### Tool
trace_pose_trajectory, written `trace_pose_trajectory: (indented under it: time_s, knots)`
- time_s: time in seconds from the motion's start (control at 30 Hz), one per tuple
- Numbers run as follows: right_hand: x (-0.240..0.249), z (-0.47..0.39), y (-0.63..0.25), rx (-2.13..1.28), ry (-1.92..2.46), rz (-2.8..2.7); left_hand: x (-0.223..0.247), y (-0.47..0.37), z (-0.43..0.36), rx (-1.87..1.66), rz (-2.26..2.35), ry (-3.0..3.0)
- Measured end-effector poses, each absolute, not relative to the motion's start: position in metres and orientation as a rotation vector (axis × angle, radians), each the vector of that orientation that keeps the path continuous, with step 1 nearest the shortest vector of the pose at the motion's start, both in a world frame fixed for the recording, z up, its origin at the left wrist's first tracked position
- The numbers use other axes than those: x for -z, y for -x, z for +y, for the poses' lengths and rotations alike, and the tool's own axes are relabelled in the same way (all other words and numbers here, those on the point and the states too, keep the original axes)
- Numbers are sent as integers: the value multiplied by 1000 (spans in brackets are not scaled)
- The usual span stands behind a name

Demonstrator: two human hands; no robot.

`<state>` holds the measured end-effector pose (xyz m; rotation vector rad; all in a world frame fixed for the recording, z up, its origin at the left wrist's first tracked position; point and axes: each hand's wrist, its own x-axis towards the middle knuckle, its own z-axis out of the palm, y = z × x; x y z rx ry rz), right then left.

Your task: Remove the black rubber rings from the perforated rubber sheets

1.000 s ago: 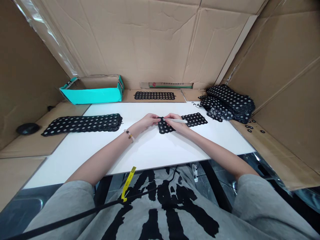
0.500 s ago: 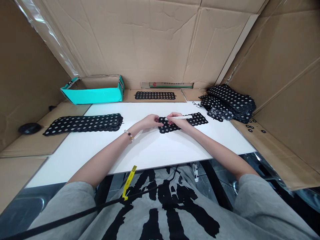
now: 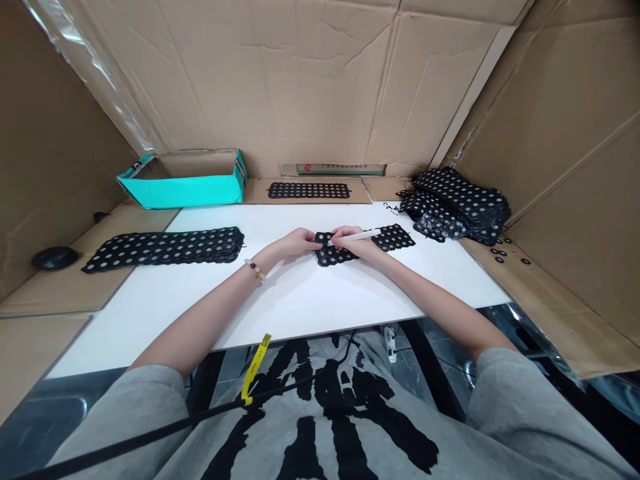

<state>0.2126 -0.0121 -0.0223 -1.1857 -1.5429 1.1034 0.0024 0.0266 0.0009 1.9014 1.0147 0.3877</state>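
Note:
A black sheet with rows of pale round dots (image 3: 400, 236) lies on the white board in front of me. My left hand (image 3: 301, 241) pinches its left end between thumb and fingers. In my right hand (image 3: 354, 245) is a slim white pen-like tool (image 3: 367, 234), held as one holds a pen. Its tip points left and down, at the dots near the sheet's left end. My right hand rests over the middle of the sheet and hides part of it. Whether the tip touches the sheet is too small to tell.
To the left lies a stack of similar dotted sheets (image 3: 165, 247); a larger heap (image 3: 463, 203) sits at the back right. Small black rings (image 3: 499, 252) lie beside that heap. A black perforated strip (image 3: 309, 191) and a turquoise box (image 3: 187, 191) stand behind. Cardboard walls (image 3: 300, 87) surround the board.
The tool's tip has shifted slightly left and down over the sheet, and the tool is tilted a little more. Both hands keep their hold.

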Motion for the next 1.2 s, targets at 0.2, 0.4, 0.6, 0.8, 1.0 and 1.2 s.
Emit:
trace_pose_trajectory:
  time_s: [0.2,0.4,0.6,0.8,1.0,1.2]
  knots:
    - [19,-11,-210,-1118,1211,-1478,7,-5,29,-406,1095,-1807]
    - [22,-9,-210,-1096,1211,-1466,14,-4,33,-415,1078,-1766]
    - [26,-15,-204,-844,1303,-1623,21,-3,39,-412,1086,-1669]
    - [29,-15,-197,-641,1361,-1711,11,-1,37,-391,938,-1624]
    - [27,-13,-203,-817,1273,-1562,10,-4,31,-462,1003,-1866]
    - [15,-15,-208,-954,1211,-1499,13,-4,32,-439,1008,-1970]
